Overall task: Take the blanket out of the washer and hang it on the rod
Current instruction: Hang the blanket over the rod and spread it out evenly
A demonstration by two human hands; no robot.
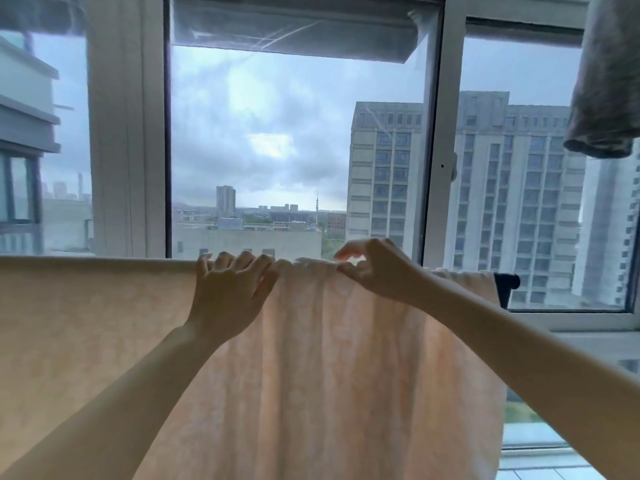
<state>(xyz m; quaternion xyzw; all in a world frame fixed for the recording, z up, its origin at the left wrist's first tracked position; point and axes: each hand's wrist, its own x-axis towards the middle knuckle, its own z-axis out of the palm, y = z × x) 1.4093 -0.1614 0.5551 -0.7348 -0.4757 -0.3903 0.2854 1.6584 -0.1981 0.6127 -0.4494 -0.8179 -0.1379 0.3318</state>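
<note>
A pale peach blanket (86, 323) with a faint pattern hangs draped over a horizontal rod, filling the lower half of the view. Only the rod's dark right end (507, 281) shows past the cloth. My left hand (228, 289) rests on the top fold, fingers curled over the rod line onto the blanket. My right hand (377, 268) is just to its right, pinching the bunched cloth at the top edge between thumb and fingers. The blanket lies smooth on the left and is gathered in folds between and below my hands.
A large window with white frames (440, 133) stands directly behind the rod, with tall buildings outside. A grey garment (609, 81) hangs at the upper right. A white sill (588, 337) runs at the lower right.
</note>
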